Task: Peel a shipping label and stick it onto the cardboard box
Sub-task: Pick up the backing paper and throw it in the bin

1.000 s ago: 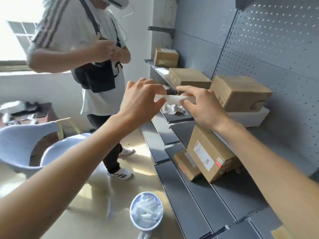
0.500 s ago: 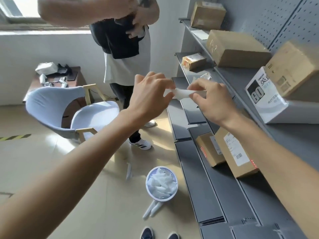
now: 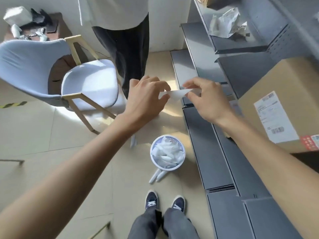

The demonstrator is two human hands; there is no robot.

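Observation:
A white shipping label [image 3: 176, 94] is stretched between my two hands in front of me, above the floor. My left hand [image 3: 146, 97] pinches its left end and my right hand [image 3: 206, 99] pinches its right end. A large cardboard box [image 3: 283, 94] stands on the grey shelf at the right, with a printed label [image 3: 274, 118] stuck on its side and a red sticker below it. My hands are left of the box and apart from it.
A small white bin [image 3: 167, 152] full of white paper strips stands on the floor by the grey shelving [image 3: 212, 152]. Another person [image 3: 124, 40] stands just beyond my hands. A light blue chair [image 3: 69, 80] is at the left. Crumpled paper [image 3: 227, 23] lies on an upper shelf.
The view has tilted down from the shelves to the floor, bin and my feet. My hands kept hold of the label and now hold it lower, over the floor.

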